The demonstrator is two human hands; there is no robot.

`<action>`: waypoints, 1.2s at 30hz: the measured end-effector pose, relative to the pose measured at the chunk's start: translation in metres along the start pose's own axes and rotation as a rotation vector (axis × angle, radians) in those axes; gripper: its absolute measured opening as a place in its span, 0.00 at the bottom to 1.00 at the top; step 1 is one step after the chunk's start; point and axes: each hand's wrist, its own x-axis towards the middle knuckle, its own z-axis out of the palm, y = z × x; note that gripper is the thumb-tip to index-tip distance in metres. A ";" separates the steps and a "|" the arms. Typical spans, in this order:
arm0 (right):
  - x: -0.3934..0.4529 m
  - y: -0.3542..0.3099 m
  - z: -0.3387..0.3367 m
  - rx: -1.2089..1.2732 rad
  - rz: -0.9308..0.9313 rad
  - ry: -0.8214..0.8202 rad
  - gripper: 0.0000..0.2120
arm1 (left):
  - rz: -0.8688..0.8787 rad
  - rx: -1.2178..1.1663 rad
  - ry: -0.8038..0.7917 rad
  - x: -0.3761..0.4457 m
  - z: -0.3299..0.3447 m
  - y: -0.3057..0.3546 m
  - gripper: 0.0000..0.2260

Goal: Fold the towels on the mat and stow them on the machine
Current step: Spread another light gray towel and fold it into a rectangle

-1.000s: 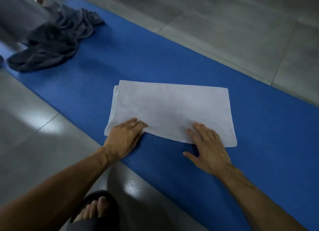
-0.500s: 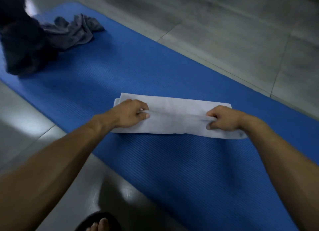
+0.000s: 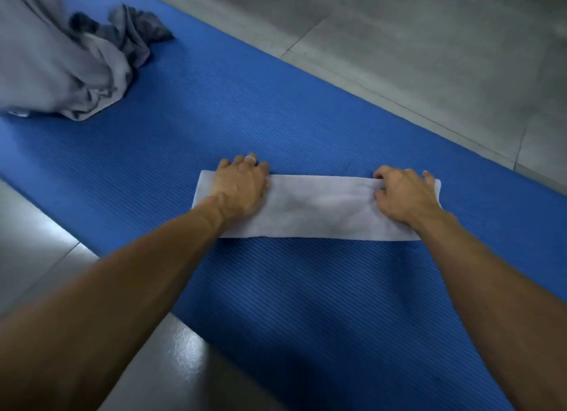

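Note:
A white towel [image 3: 319, 209] lies on the blue mat [image 3: 306, 303] as a long narrow strip, folded in half lengthwise. My left hand [image 3: 241, 186] sits on its left end with the fingers curled over the far edge. At the right end, my right hand [image 3: 405, 195] pinches the folded-over edge, and the cloth wrinkles by the thumb. Both forearms reach in from the bottom of the view. The machine is out of sight.
A crumpled heap of grey towels [image 3: 89, 73] lies on the mat's far left corner, with a darker grey cloth [image 3: 138, 31] behind it. Grey floor tiles [image 3: 429, 57] surround the mat on the far side and at the near left.
Both hands took the towel's near edge and carried it over to the far edge, halving the towel into a narrow strip. The grey heap at far left has shifted.

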 end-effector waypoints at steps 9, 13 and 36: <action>-0.024 -0.098 0.031 0.106 -0.299 0.137 0.25 | 0.190 -0.096 0.019 -0.025 0.038 0.038 0.33; -0.030 -0.067 0.054 -0.027 -0.296 0.042 0.30 | 0.191 -0.089 0.034 -0.027 0.040 0.019 0.35; -0.077 0.008 0.049 -0.096 0.072 -0.027 0.34 | 0.005 -0.054 0.056 -0.045 0.032 -0.040 0.35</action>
